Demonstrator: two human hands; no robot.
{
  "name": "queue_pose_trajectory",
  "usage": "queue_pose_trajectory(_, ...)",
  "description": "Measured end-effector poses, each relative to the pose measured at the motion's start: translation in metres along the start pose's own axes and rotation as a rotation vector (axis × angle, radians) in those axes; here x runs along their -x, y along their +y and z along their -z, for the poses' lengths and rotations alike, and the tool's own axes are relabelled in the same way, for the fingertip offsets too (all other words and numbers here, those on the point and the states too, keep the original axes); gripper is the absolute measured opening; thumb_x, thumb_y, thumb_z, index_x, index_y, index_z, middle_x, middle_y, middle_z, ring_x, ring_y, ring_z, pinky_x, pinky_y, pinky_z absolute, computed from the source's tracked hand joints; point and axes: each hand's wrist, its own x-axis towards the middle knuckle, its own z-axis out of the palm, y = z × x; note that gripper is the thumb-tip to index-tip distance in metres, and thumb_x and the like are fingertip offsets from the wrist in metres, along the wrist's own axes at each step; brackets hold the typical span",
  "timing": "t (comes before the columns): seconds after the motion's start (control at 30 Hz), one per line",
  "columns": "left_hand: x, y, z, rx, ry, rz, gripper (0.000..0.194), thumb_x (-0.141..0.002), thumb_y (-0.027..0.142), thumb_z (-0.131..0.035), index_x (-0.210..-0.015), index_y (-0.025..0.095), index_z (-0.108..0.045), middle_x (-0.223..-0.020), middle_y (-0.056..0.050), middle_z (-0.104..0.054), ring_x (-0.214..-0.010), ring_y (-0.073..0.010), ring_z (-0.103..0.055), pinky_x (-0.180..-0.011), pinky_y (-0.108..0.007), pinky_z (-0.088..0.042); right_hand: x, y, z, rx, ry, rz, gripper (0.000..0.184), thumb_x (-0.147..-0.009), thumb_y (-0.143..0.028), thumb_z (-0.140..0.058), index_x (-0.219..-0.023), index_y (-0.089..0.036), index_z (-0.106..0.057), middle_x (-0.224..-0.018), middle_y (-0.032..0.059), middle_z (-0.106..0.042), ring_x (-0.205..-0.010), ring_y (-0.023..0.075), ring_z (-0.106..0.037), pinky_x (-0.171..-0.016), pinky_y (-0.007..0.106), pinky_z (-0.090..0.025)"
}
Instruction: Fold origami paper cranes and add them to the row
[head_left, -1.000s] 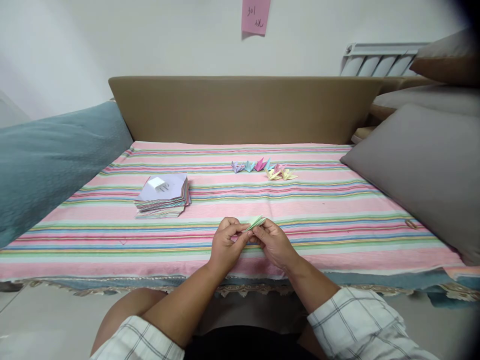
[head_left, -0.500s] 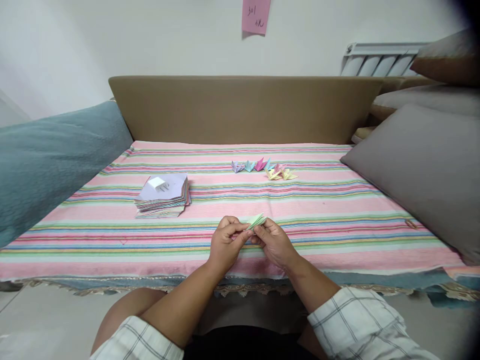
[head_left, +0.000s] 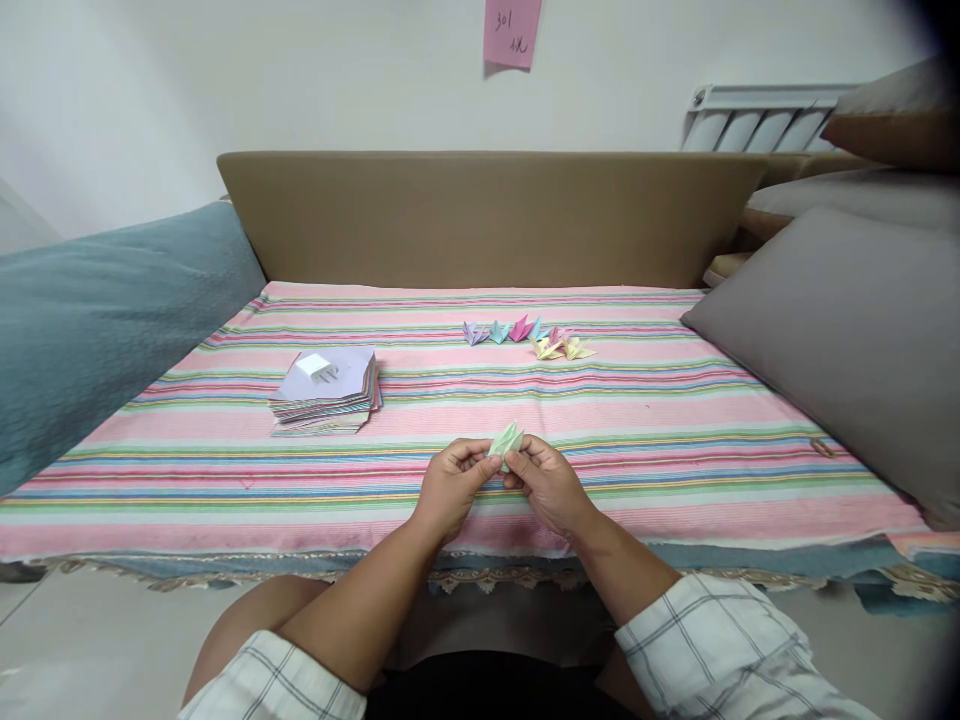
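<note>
A small piece of folded light green paper (head_left: 506,440) is held between my two hands, above the front half of the striped cloth. My left hand (head_left: 454,485) pinches its left side with thumb and fingers. On the other side, my right hand (head_left: 551,485) grips it the same way, thumb on the near face. Pointed layers of the paper stick up between the fingertips; its lower part is hidden by the thumbs. Beyond my hands, several folded paper cranes (head_left: 520,329) in purple, blue, pink and yellow stand in a cluster.
To the left lies a stack of coloured paper sheets (head_left: 337,375) with a white plug adapter (head_left: 315,367) on top. The striped cloth (head_left: 420,400) covers the sofa seat. Grey cushions (head_left: 840,320) border the right, a teal-covered armrest (head_left: 135,320) the left, a brown backrest (head_left: 480,220) the rear.
The green paper has turned from slanting right to more upright, showing a wider face. My left fingers have shifted along its left edge. Everything else stays put.
</note>
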Motion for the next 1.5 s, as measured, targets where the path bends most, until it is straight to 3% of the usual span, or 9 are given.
queue_pose_trajectory(0.23, 0.002, 0.0, -0.003, 0.085, 0.022, 0.105, 0.034, -0.053, 0.033, -0.082, -0.078, 0.014, -0.07, -0.074, -0.003, -0.07, -0.062, -0.0118, -0.06, -0.062, -0.024, -0.048, -0.001, 0.0, -0.001, 0.04, 0.056, -0.019, 0.03, -0.067, -0.045, -0.072, -0.079, -0.02, -0.061, -0.069, -0.0019, -0.061, -0.056, 0.0102, -0.052, -0.056, 0.025, -0.044)
queue_pose_trajectory(0.57, 0.003, -0.003, -0.005, 0.207, 0.104, 0.205, 0.031, -0.046, 0.03, -0.086, -0.062, 0.013, -0.065, -0.06, 0.002, -0.065, -0.052, -0.0068, -0.056, -0.057, -0.02, -0.046, 0.0, -0.003, -0.003, 0.014, 0.047, -0.02, 0.031, -0.067, -0.039, -0.073, -0.09, -0.021, -0.063, -0.078, 0.0002, -0.063, -0.067, 0.0119, -0.054, -0.056, 0.022, -0.046)
queue_pose_trajectory(1.1, 0.004, 0.0, -0.003, 0.144, -0.104, 0.216, 0.035, -0.051, 0.03, -0.084, -0.07, 0.013, -0.061, -0.064, 0.002, -0.063, -0.06, -0.0115, -0.061, -0.063, -0.024, -0.048, 0.001, -0.005, 0.002, 0.062, 0.01, -0.082, 0.025, -0.064, -0.04, -0.074, -0.073, -0.018, -0.064, -0.068, -0.0022, -0.061, -0.057, 0.0093, -0.053, -0.052, 0.021, -0.044)
queue_pose_trajectory(1.27, 0.003, -0.003, 0.001, 0.093, -0.111, 0.244, 0.033, -0.049, 0.032, -0.085, -0.067, 0.012, -0.064, -0.064, 0.001, -0.062, -0.062, -0.0113, -0.059, -0.062, -0.023, -0.044, -0.001, -0.005, 0.006, 0.062, 0.005, -0.094, 0.026, -0.063, -0.038, -0.076, -0.073, -0.018, -0.063, -0.065, -0.0035, -0.059, -0.056, 0.0078, -0.05, -0.052, 0.02, -0.04)
queue_pose_trajectory(1.5, 0.001, -0.008, 0.002, 0.001, -0.107, 0.144, 0.033, -0.053, 0.037, -0.082, -0.062, 0.012, -0.061, -0.055, 0.004, -0.056, -0.053, -0.0069, -0.047, -0.057, -0.021, -0.037, 0.0, -0.009, 0.004, 0.096, -0.052, -0.05, 0.027, -0.065, -0.037, -0.075, -0.081, -0.019, -0.063, -0.069, -0.0034, -0.059, -0.061, 0.0089, -0.05, -0.057, 0.021, -0.039)
